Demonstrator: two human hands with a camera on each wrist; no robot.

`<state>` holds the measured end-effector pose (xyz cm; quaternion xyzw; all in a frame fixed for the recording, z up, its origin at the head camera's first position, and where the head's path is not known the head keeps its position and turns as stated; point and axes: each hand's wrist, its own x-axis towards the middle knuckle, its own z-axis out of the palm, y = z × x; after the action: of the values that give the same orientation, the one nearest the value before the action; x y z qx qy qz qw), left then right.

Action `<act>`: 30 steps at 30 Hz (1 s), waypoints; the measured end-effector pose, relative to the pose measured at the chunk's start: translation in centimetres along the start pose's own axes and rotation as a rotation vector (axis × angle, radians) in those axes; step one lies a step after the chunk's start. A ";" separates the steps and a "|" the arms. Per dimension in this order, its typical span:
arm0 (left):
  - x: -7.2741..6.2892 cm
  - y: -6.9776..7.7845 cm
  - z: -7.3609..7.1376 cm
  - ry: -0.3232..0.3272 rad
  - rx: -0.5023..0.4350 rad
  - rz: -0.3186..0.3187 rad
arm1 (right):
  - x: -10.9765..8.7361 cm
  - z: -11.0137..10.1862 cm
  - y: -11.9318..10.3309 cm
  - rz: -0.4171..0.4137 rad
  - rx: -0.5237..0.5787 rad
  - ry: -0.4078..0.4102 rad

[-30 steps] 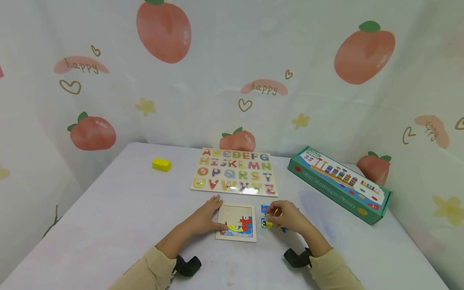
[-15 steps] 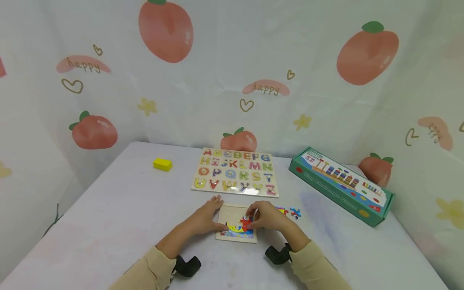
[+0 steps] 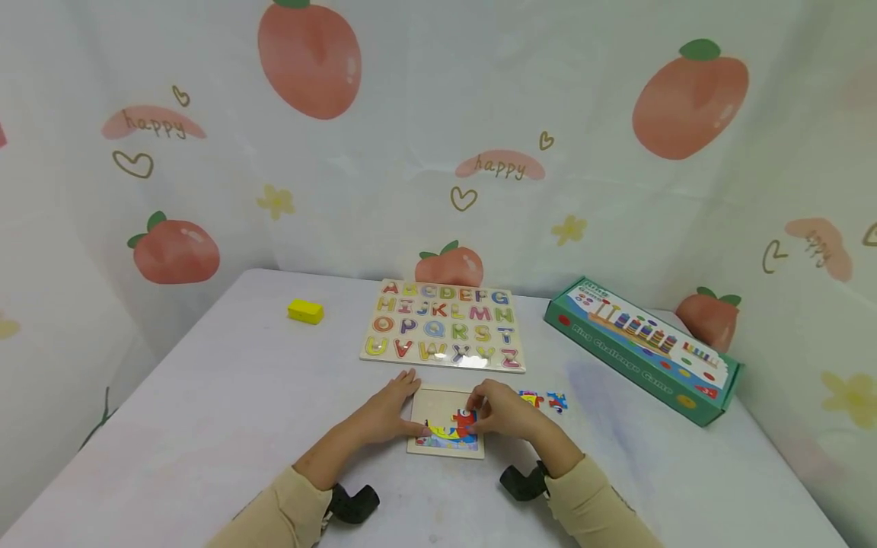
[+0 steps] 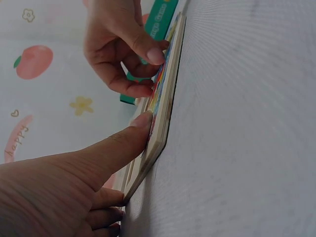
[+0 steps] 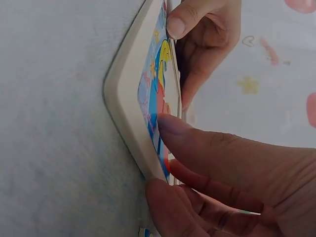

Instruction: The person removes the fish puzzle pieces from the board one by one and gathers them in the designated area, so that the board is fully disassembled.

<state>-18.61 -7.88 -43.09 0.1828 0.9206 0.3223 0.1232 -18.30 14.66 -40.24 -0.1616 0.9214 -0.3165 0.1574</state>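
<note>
A square wooden jigsaw tray (image 3: 433, 402) lies on the table, partly filled with colourful pieces along its bottom and right side. My left hand (image 3: 384, 413) rests at its left edge, the straight thumb (image 4: 142, 120) pressing on the picture and the other fingers along the outer side. Over the tray's right side, my right hand (image 3: 505, 411) has its thumb and curled fingers on a red and blue puzzle piece (image 5: 163, 157); the fingers hide much of it. Two loose puzzle pieces, one red and yellow (image 3: 530, 398) and one blue (image 3: 557, 401), lie beyond the right hand.
An alphabet board (image 3: 443, 326) lies just behind the tray. At the back right sits a green Ring Challenge Game box (image 3: 644, 350). A yellow block (image 3: 304, 311) stands at the back left. Printed cloth hangs behind the white table (image 3: 226, 426).
From the loose pieces, my right hand has moved left onto the tray's right side, uncovering two pieces behind it. Over the last half second it stays there. The left hand keeps its place.
</note>
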 end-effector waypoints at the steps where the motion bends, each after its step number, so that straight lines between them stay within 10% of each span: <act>1: 0.0 0.0 0.0 -0.001 0.001 -0.001 | 0.0 0.0 0.0 -0.002 0.000 -0.002; 30: -0.1 0.3 -0.2 -0.003 -0.005 -0.013 | -0.1 0.2 0.3 -0.036 0.072 -0.010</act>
<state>-18.51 -7.79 -42.75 0.1772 0.9208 0.3234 0.1271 -18.18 14.82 -40.61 -0.1738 0.9055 -0.3514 0.1622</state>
